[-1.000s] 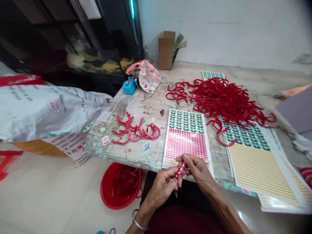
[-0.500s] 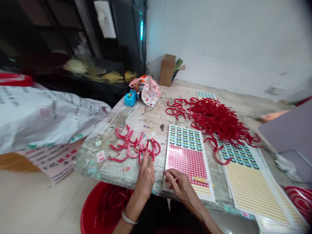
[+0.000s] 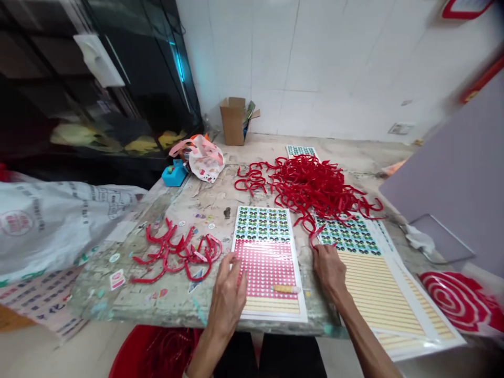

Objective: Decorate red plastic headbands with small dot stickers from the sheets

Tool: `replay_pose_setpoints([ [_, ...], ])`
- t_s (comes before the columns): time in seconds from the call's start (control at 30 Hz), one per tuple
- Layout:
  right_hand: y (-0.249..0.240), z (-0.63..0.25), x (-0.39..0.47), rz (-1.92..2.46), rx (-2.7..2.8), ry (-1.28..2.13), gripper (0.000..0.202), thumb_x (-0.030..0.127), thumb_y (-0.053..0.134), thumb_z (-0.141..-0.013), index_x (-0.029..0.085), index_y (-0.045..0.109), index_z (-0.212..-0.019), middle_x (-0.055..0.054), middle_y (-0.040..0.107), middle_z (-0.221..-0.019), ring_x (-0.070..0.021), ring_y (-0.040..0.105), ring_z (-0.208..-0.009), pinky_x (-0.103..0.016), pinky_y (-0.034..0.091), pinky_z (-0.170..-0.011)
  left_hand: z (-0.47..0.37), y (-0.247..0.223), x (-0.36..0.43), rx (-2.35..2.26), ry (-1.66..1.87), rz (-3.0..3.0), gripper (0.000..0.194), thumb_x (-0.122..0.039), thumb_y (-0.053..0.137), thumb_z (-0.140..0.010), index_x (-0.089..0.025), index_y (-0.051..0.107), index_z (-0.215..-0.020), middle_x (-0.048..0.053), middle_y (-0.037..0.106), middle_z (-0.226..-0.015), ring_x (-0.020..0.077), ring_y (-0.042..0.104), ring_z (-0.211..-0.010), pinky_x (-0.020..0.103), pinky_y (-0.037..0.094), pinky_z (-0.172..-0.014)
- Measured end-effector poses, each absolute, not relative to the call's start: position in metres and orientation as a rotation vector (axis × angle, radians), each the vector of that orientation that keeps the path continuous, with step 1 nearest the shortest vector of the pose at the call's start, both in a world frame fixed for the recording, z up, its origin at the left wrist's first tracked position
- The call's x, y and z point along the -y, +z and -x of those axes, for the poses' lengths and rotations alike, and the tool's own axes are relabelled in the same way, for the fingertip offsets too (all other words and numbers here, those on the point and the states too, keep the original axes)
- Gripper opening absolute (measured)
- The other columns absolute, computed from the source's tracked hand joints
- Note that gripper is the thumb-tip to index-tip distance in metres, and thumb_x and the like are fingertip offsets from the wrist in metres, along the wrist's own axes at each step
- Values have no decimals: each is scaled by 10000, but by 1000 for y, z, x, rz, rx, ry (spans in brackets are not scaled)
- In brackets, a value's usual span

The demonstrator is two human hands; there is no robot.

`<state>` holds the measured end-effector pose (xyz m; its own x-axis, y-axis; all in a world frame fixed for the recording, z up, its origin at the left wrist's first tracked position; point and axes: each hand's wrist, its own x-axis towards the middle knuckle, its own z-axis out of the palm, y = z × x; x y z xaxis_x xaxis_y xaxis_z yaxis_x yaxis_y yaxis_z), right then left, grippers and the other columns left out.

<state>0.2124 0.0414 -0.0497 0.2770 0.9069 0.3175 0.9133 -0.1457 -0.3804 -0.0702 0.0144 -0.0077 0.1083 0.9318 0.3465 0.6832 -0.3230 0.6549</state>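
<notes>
Patchy table (image 3: 129, 310) — red strips (image 3: 311, 184), sticker sheets (image 3: 265, 262)

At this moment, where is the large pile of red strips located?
In the head view, the large pile of red strips lies right of centre on the table, beyond the right hand and at the far end of the yellow-striped sheet.

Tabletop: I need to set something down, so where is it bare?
The tabletop looks bare between the patterned bag and the middle sticker sheet, and at the back between the cardboard box and the small sheet. Left, red curved strips crowd it; right, the red strip pile, more sheets and the right hand.
</notes>
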Motion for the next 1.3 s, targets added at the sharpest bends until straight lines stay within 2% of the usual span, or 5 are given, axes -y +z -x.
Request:
replay_pose_setpoints([
  [0.1,-32,-216,-37,1901,1597,111,216,283,405,-884,179,591,-917,-80,582,-874,-204,521,-835,-323,420,-712,51,-2,-14,-1444,1028,-1960,263,-172,413,-850,-149,599,-1035,123,550,-1124,223,537,-1073,384,428,-950],
  [0.4,5,-174,-14,1076,903,1485,231,403,585,-801,183,568,-868,-20,514,-764,-95,440,-570,-226,383,-496,52,19,-17,-1188,923,-1201,354,-320,485,-847,-93,610,-1088,93,677,-861,170,621,-757,320,494,-745],
  [0.7,-10,-121,-27,965,578,1827,147,291,708,-717,176,633,-771,9,545,-697,-56,433,-522,-164,401,-456,72,8,-2,-1158,945,-1688,227,-139,476,-838,-150,673,-950,87,647,-939,169,591,-893,267,445,-807],
  [1.0,-9,-111,-35,1074,806,1765,237,403,646,-754,184,641,-843,12,552,-666,-64,447,-499,-194,425,-467,74,4,3,-1235,910,-1796,195,-167,475,-847,-145,669,-837,61,632,-778,159,574,-740,252,420,-691],
  [1.3,-52,-142,16,1475,2040,511,170,270,507,-859,192,610,-970,-101,585,-981,-238,515,-922,-401,417,-806,88,-25,-5,-1446,1167,-1067,177,-290,587,-766,-139,656,-828,3,636,-641,119,551,-568,222,435,-590],
])
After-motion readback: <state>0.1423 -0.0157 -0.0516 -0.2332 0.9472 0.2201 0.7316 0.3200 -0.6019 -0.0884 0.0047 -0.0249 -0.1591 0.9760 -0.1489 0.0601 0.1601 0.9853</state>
